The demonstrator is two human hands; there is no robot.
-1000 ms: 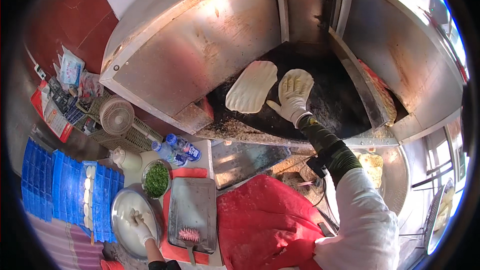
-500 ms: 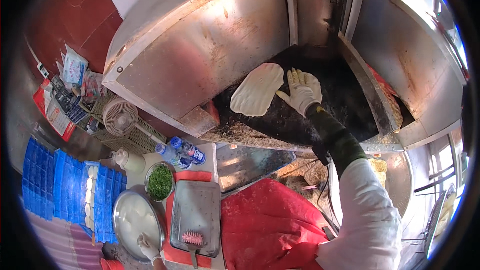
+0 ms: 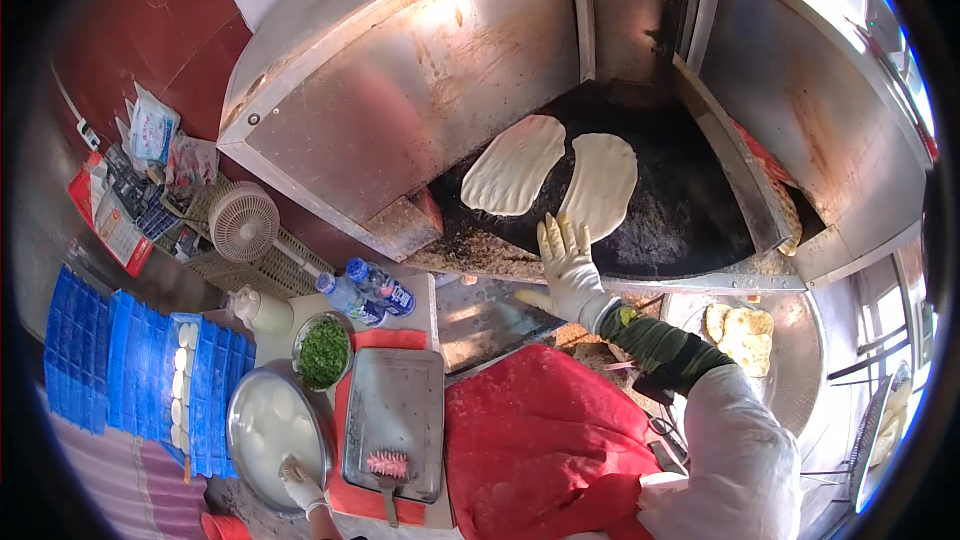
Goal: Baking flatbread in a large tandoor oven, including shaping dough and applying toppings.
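On the black griddle lie two long, flat sheets of pale dough: a left sheet and a right sheet. At the near end of the right sheet is my gloved right hand, palm down and fingers spread, the fingertips at its edge. It holds nothing. My gloved left hand reaches over the near rim of a round steel bowl at the lower left. Its fingers stretch toward the pale dough pieces inside; whether the fingertips touch one is too small to make out.
Metal panels wall in the griddle. Beside the bowl are chopped greens, a steel tray with a pink-bristled brush, bottles and blue crates. Browned flatbreads sit in a round pan at right.
My right hand has drawn back from the griddle toward its near edge, uncovering the right dough sheet, which now looks longer. My left hand stays at the bowl.
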